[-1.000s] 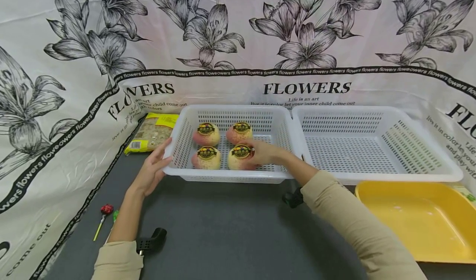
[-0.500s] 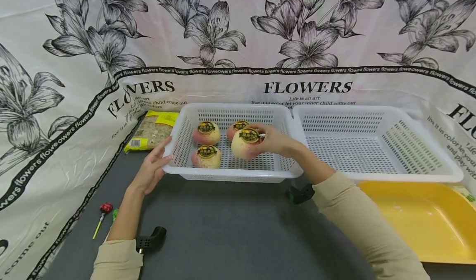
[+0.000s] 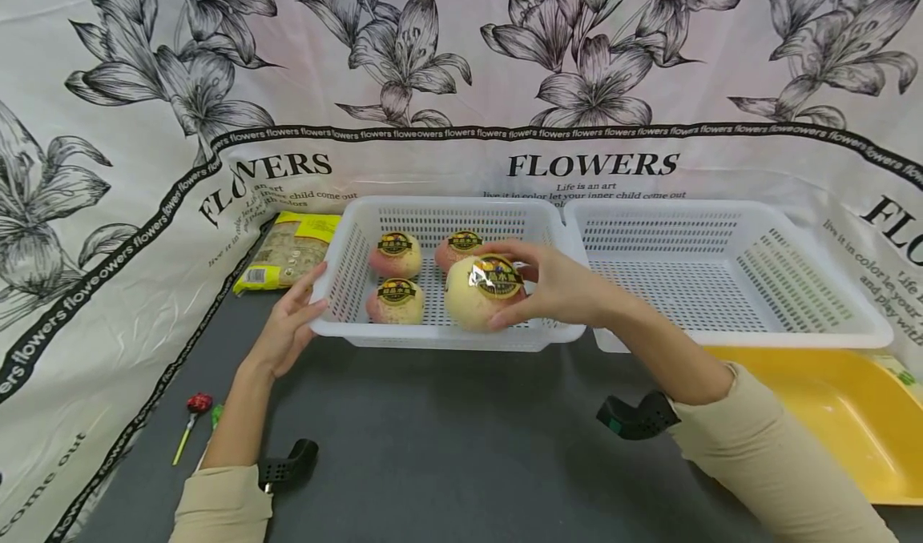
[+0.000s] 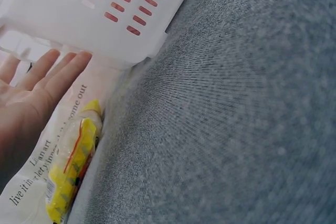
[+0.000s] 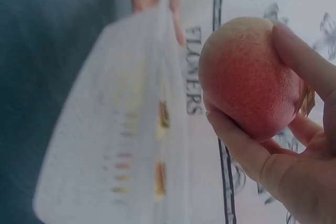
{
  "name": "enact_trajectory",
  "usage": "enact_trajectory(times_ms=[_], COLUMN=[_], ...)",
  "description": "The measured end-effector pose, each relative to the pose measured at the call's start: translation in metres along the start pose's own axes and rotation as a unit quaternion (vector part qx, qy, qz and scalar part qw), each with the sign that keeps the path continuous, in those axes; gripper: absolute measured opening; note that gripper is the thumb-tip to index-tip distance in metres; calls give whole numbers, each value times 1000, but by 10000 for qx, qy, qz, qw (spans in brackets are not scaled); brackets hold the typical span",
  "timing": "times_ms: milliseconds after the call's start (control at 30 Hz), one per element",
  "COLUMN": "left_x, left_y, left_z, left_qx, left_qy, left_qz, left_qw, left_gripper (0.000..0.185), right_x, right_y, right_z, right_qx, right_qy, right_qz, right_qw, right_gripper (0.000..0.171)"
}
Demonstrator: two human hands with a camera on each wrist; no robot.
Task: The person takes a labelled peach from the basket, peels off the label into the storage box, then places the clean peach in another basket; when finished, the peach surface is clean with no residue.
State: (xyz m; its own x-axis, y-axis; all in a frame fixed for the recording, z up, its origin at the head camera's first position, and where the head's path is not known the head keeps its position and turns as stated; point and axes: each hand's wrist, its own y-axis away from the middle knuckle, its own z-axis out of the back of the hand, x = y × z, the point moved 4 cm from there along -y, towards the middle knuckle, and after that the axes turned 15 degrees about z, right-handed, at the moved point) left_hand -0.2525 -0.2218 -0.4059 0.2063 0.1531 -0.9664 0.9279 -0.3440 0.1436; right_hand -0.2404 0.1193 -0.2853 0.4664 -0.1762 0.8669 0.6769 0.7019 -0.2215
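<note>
Right hand (image 3: 558,291) grasping peach (image 3: 481,293): lift clear of basket rim (image 3: 447,335), grip gentle. Left hand (image 3: 288,327) flat, steadying basket.

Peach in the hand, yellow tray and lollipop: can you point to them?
peach (image 3: 481,299): head view, its pale front below the sticker.
yellow tray (image 3: 865,415): head view, bare inside floor.
lollipop (image 3: 195,403): head view, red wrapped head.

Floral "FLOWERS" backdrop (image 3: 591,70) behind dark grey tabletop (image 3: 447,439), seemingly felt.
</note>
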Motion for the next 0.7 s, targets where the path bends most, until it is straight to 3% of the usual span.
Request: enact_trajectory(times_ms=[300, 467, 700], left_x=[-1, -3, -4], left_y=[1, 1, 2], left_z=[0, -1, -2], left_qx=[-81, -65, 10], left_qy=[-97, -36, 51], left_qz=[87, -12, -83], left_qw=[9999, 10000, 10000], left_gripper=[61, 61, 59], right_x=[-3, -19, -62], right_y=[53, 80, 99], right_z=[-47, -66, -65], right_qx=[286, 245, 56], right_qy=[-680, -921, -32], right_qz=[123, 8, -236], right_qw=[9972, 9954, 9997], right_gripper=[80, 78, 75])
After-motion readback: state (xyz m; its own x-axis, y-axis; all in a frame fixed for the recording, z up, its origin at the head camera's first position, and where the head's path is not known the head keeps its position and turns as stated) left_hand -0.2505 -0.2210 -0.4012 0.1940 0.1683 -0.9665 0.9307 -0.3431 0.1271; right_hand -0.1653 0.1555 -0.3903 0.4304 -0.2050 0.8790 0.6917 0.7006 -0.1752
